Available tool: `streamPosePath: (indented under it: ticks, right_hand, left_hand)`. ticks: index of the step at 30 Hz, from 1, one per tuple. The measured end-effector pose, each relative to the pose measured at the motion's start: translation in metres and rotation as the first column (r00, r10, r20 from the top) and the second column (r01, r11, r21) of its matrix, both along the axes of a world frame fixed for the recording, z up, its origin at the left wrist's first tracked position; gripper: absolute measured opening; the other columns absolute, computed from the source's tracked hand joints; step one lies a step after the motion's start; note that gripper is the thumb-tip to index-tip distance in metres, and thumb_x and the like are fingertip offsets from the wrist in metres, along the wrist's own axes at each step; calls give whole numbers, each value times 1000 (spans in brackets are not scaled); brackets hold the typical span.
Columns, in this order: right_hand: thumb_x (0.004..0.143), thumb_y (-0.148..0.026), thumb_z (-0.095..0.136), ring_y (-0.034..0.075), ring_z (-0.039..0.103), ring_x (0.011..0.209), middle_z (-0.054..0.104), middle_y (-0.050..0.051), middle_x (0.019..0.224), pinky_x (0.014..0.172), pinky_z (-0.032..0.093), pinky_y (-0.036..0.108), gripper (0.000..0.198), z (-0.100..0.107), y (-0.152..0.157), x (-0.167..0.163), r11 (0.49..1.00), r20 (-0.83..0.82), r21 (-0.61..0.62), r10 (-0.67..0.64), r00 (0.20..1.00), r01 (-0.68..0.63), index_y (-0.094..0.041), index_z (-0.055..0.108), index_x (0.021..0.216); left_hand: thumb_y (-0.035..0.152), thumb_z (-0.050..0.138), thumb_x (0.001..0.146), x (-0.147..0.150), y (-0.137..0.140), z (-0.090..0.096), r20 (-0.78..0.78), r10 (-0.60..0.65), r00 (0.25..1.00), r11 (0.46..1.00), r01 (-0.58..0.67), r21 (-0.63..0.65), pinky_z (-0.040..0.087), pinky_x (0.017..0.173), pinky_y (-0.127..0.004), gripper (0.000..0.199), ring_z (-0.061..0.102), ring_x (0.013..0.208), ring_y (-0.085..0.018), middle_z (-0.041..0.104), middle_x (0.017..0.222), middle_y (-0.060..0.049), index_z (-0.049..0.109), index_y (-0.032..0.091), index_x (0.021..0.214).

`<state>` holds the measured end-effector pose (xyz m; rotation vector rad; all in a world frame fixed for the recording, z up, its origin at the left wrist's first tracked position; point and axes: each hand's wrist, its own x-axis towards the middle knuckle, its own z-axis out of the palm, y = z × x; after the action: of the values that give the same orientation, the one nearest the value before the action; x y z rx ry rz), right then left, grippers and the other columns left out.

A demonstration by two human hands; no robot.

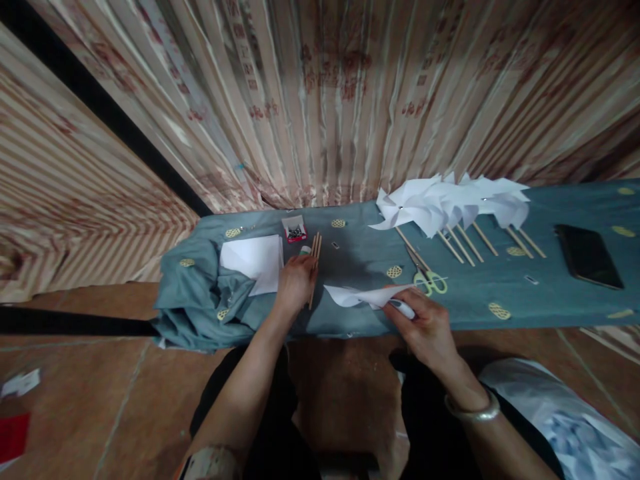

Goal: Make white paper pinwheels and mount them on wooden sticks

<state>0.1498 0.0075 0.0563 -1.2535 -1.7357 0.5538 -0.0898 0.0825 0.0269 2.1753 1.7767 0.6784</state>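
My left hand (297,279) is closed, its curled fingers on a few thin wooden sticks (317,248) that lie side by side on the cloth. A small object with a white and green top (305,250) shows just beyond those fingers, partly hidden. In my right hand (426,321) is a white paper pinwheel head (356,295), seen nearly edge-on above the front of the cloth. A white rounded tool (402,308), its kind unclear, is held in the same grip. Green-handled scissors (430,282) lie just beyond that hand.
Behind the left hand are a stack of white paper (253,260) and a small red-and-white box (295,229) of dark metal pieces. Several finished pinwheels (450,203) lie at the back right. A black phone (589,256) rests farther right on the teal cloth (480,313). Curtains hang behind.
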Motion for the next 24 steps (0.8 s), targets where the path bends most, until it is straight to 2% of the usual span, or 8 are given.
streamPosePath:
  ticks: [2, 5, 12, 17, 24]
  right_hand:
    - [86, -27, 63, 20, 67, 81, 73, 2, 85, 77, 50, 33, 8, -2, -2, 1, 1000, 40, 22, 16, 999, -17, -24, 69, 82]
    - [88, -26, 60, 20, 67, 83, 74, 3, 90, 78, 51, 34, 9, -2, -4, 1, 998, 86, 39, 46, 995, -50, -23, 68, 85]
    - [88, -25, 59, 20, 67, 83, 74, 4, 92, 78, 51, 35, 10, 1, -7, 4, 996, 115, 57, 57, 992, -64, -22, 68, 85]
    - [88, -25, 59, 21, 67, 83, 74, 4, 91, 77, 51, 35, 10, 2, -8, 5, 997, 110, 47, 55, 992, -60, -22, 68, 83]
    - [89, -22, 58, 20, 67, 84, 73, 4, 92, 78, 50, 35, 9, 4, -9, 2, 993, 127, 58, 97, 987, -105, -22, 66, 87]
  left_hand:
    - [11, 54, 85, 3, -1, 1, -126, -32, 992, 999, 31, -13, 51, 91, -39, 22, 63, 101, -26, 71, 105, -12, 70, 15, 99]
    - [10, 55, 84, 9, -1, -1, -209, -52, 977, 999, 51, -10, 51, 90, -38, 22, 61, 101, -25, 71, 101, -11, 70, 15, 101]
    - [11, 56, 84, 8, 1, -8, -256, -44, 966, 999, 49, 15, 49, 93, -37, 24, 60, 101, -25, 70, 103, -9, 69, 16, 103]
    - [15, 56, 85, 11, -1, -6, -316, -49, 947, 999, 51, 0, 48, 93, -36, 24, 60, 102, -25, 68, 101, -10, 68, 16, 106]
    - [14, 52, 88, 24, -4, 3, -360, -54, 931, 991, 5, -135, 51, 89, -35, 36, 63, 107, -24, 67, 117, -10, 59, 20, 123]
